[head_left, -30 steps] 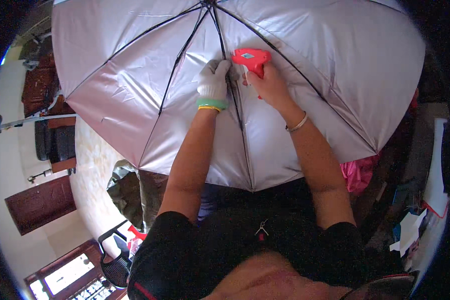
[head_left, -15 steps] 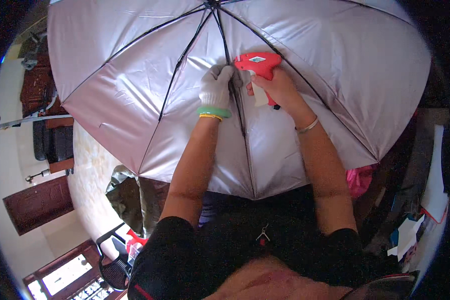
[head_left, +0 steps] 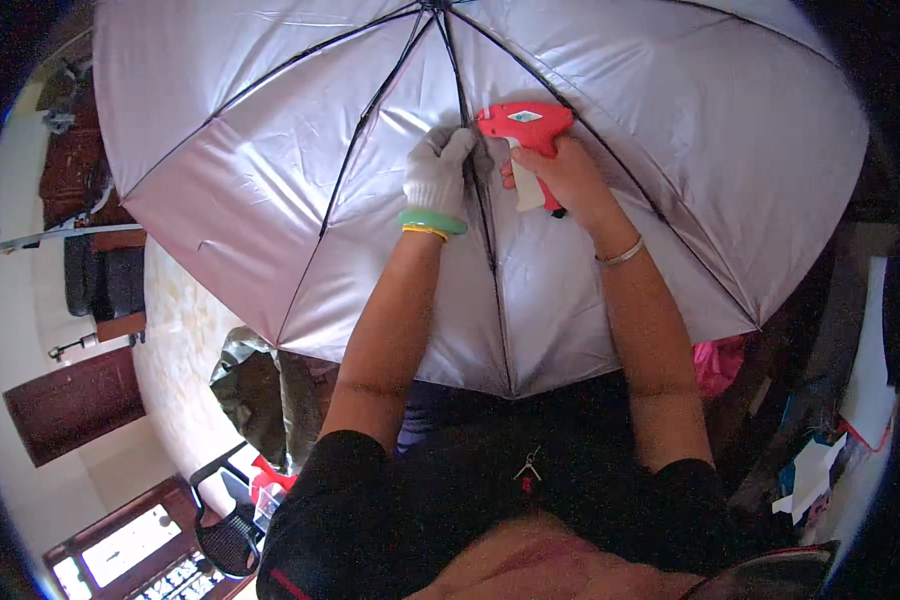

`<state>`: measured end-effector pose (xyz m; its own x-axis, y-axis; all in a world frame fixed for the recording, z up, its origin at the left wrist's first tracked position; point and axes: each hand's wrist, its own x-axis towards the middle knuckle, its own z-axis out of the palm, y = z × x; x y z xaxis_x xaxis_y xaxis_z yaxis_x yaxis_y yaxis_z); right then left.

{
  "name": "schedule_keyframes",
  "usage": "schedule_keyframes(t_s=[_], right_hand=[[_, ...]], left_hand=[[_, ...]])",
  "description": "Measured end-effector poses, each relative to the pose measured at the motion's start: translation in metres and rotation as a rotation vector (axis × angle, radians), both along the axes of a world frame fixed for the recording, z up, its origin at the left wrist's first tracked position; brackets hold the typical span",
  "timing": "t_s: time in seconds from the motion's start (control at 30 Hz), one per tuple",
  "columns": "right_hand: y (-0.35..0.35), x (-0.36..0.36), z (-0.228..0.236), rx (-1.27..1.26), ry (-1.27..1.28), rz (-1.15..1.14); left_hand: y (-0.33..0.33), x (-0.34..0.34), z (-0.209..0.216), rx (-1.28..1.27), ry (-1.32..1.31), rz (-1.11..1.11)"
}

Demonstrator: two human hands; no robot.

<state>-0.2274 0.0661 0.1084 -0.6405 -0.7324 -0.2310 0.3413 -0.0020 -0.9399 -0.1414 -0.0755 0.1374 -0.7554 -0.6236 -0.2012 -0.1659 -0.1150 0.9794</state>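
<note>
An opened umbrella [head_left: 690,130] with a silvery inner side spreads before me, its black ribs running out from a hub at the top. My left hand [head_left: 435,168], in a white-grey knitted glove, is closed on a black umbrella rib [head_left: 488,235], its fingertips partly hidden behind it. My right hand [head_left: 573,180] is bare and wraps the handle of a red tagging gun [head_left: 545,128] with a white trigger. The gun's nose points left and is right beside the rib and the gloved fingers. Whether its tip touches the fabric cannot be made out.
A dark crumpled sheet [head_left: 255,390] lies below the umbrella's left edge, near a black chair [head_left: 228,540]. Pink material [head_left: 718,365] shows under the right edge. White card pieces [head_left: 815,475] lie at the far right. A brown door [head_left: 75,405] stands at left.
The hands, gun and umbrella hub sit slightly further right in the picture. Both hands keep their holds on the rib and the tagging gun.
</note>
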Motion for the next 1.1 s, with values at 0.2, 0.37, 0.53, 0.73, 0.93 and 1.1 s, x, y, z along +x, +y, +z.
schedule_keyframes(t_s=[0.2,0.37,0.53,0.73,0.93,1.1], right_hand=[[-0.006,-0.003,-0.007,0.062,0.035,0.033],[-0.009,-0.004,-0.006,0.08,0.073,0.058],[-0.002,0.002,0.002,-0.035,-0.113,0.006],[-0.006,0.0,-0.003,-0.015,-0.031,0.031],[-0.003,-0.006,-0.006,-0.012,0.008,0.072],[-0.007,0.0,-0.003,0.006,-0.001,0.051]], left_hand=[[-0.004,-0.006,-0.022,0.013,0.062,0.003],[-0.006,-0.006,-0.03,-0.064,0.064,0.051],[-0.01,-0.002,-0.025,-0.145,0.046,0.057],[-0.009,-0.004,-0.022,-0.024,0.082,0.057],[-0.006,-0.005,-0.012,-0.017,0.05,0.08],[-0.01,-0.004,-0.023,-0.058,0.021,0.048]])
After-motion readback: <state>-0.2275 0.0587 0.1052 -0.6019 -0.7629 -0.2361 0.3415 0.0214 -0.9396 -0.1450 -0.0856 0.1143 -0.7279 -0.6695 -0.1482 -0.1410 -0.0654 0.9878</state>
